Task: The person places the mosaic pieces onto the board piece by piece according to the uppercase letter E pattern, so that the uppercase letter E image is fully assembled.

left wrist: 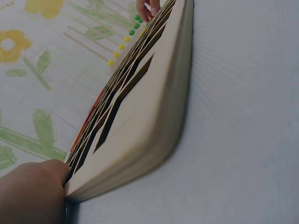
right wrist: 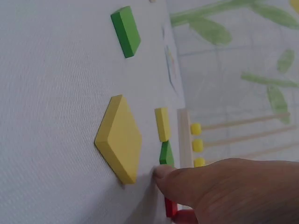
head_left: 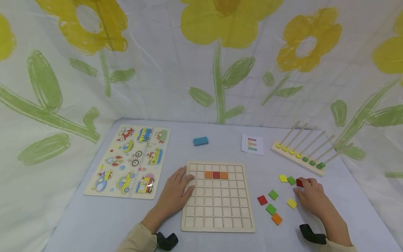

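A pale wooden grid board (head_left: 218, 225) lies at the middle of the table. In one of its upper rows sit an orange tile (head_left: 208, 174), a red tile (head_left: 216, 175) and another orange tile (head_left: 224, 175), side by side. My left hand (head_left: 176, 189) rests along the board's left edge, its fingertips at the rim; the left wrist view shows the hand (left wrist: 35, 191) by a corner. Over to the right, my right hand (head_left: 311, 196) reaches over a loose red tile (head_left: 299, 182), partly hiding it. The thumb (right wrist: 175, 179) is close to a green tile (right wrist: 166, 153).
Several loose tiles, such as a yellow tile (head_left: 291, 203), lie between board and right hand. Behind stands a peg rack (head_left: 297, 161) with beads. A pattern card (head_left: 252, 144) and a blue block (head_left: 200, 141) lie farther back; a picture puzzle (head_left: 129, 161) is at left.
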{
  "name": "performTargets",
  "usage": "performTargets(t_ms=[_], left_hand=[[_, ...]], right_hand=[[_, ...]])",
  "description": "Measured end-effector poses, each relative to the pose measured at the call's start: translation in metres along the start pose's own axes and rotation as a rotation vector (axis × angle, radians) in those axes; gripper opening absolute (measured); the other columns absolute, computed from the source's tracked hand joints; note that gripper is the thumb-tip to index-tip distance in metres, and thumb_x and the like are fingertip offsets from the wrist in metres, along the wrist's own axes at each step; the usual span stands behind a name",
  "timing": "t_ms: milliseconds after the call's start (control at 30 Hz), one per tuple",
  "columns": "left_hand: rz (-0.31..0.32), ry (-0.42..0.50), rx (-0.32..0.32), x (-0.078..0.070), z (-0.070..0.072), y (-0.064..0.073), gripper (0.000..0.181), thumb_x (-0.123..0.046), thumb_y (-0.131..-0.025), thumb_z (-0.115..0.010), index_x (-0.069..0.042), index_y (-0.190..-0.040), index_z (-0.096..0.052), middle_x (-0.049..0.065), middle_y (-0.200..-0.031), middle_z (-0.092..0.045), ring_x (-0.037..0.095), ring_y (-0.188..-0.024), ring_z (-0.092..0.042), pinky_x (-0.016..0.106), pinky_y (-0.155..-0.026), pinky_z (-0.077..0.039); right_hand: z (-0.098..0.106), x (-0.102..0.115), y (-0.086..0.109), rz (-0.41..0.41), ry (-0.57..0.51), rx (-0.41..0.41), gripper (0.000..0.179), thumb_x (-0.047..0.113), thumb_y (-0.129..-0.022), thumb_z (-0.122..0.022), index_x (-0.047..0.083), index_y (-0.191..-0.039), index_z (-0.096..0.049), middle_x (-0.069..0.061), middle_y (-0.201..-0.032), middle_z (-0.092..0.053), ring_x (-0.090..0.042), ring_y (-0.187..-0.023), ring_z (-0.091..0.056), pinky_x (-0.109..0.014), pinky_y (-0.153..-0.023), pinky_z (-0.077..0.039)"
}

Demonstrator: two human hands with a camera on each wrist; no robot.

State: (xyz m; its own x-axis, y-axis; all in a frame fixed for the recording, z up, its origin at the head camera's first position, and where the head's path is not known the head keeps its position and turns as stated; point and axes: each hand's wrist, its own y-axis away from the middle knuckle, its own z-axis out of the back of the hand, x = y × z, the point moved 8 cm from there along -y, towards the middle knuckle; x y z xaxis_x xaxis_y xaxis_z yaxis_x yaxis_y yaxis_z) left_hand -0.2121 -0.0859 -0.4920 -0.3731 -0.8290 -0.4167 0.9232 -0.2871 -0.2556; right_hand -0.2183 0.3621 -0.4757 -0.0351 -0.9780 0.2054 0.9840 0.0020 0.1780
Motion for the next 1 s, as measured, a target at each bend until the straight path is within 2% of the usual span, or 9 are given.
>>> performTargets(t_ms=[200,333,500,600,733,867,1000], left_hand=[[-0.001,-0.001,-0.001,0.001,0.000,0.000,0.036,-0.041,-0.097,-0.050,-0.021,-0.127,-0.056,0.011,-0.151,-0.037,0.028,-0.142,-0.028,0.049,-0.112,-0.029],[0.000,0.001,0.004,0.001,-0.001,0.000,0.036,-0.041,-0.097,-0.050,-0.021,-0.127,-0.056,0.010,-0.152,-0.036,0.027,-0.143,-0.028,0.049,-0.113,-0.029],[-0.007,0.006,-0.011,-0.002,0.002,0.000,0.035,-0.038,-0.097,-0.052,-0.020,-0.126,-0.056,0.011,-0.151,-0.037,0.028,-0.142,-0.029,0.050,-0.112,-0.030],[-0.014,0.010,-0.021,-0.003,0.003,0.001,0.034,-0.037,-0.096,-0.053,-0.020,-0.126,-0.057,0.012,-0.150,-0.038,0.029,-0.141,-0.030,0.051,-0.111,-0.031],[-0.005,0.010,-0.010,-0.002,0.002,0.001,0.034,-0.038,-0.097,-0.052,-0.020,-0.126,-0.056,0.012,-0.151,-0.038,0.029,-0.142,-0.029,0.050,-0.112,-0.030],[0.002,0.007,0.000,-0.001,0.001,0.000,0.035,-0.039,-0.097,-0.051,-0.021,-0.126,-0.056,0.011,-0.152,-0.036,0.027,-0.143,-0.028,0.049,-0.112,-0.029],[-0.010,0.009,-0.018,-0.002,0.001,0.001,0.035,-0.038,-0.097,-0.052,-0.020,-0.126,-0.056,0.011,-0.151,-0.037,0.028,-0.142,-0.029,0.050,-0.111,-0.030]], right_hand=[[-0.003,0.017,-0.007,0.104,-0.085,-0.020,0.040,0.017,-0.093,-0.062,-0.005,-0.125,-0.051,-0.029,-0.119,-0.046,-0.042,-0.102,-0.049,-0.060,-0.085,-0.047],[-0.005,0.034,-0.008,0.152,-0.112,-0.020,0.036,0.014,-0.091,-0.064,-0.001,-0.122,-0.054,-0.023,-0.117,-0.050,-0.036,-0.102,-0.052,-0.057,-0.087,-0.049],[-0.005,0.040,-0.008,0.132,-0.074,-0.012,0.040,0.013,-0.089,-0.066,-0.004,-0.123,-0.053,-0.024,-0.115,-0.050,-0.031,-0.093,-0.054,-0.054,-0.084,-0.050],[-0.003,0.039,-0.006,0.119,-0.038,-0.013,0.036,0.010,-0.089,-0.066,-0.006,-0.119,-0.055,-0.023,-0.110,-0.052,-0.029,-0.090,-0.054,-0.053,-0.083,-0.050],[-0.002,0.042,-0.003,0.143,-0.027,-0.032,0.030,0.004,-0.087,-0.066,-0.005,-0.115,-0.058,-0.017,-0.104,-0.055,-0.029,-0.092,-0.056,-0.052,-0.083,-0.051],[-0.001,0.047,-0.001,0.159,-0.037,-0.040,0.031,0.006,-0.088,-0.066,-0.004,-0.116,-0.055,-0.017,-0.107,-0.056,-0.027,-0.093,-0.058,-0.051,-0.083,-0.052],[0.003,0.060,0.003,0.178,-0.049,-0.041,0.031,0.007,-0.088,-0.066,-0.002,-0.115,-0.053,-0.017,-0.110,-0.056,-0.026,-0.092,-0.058,-0.050,-0.083,-0.052]])
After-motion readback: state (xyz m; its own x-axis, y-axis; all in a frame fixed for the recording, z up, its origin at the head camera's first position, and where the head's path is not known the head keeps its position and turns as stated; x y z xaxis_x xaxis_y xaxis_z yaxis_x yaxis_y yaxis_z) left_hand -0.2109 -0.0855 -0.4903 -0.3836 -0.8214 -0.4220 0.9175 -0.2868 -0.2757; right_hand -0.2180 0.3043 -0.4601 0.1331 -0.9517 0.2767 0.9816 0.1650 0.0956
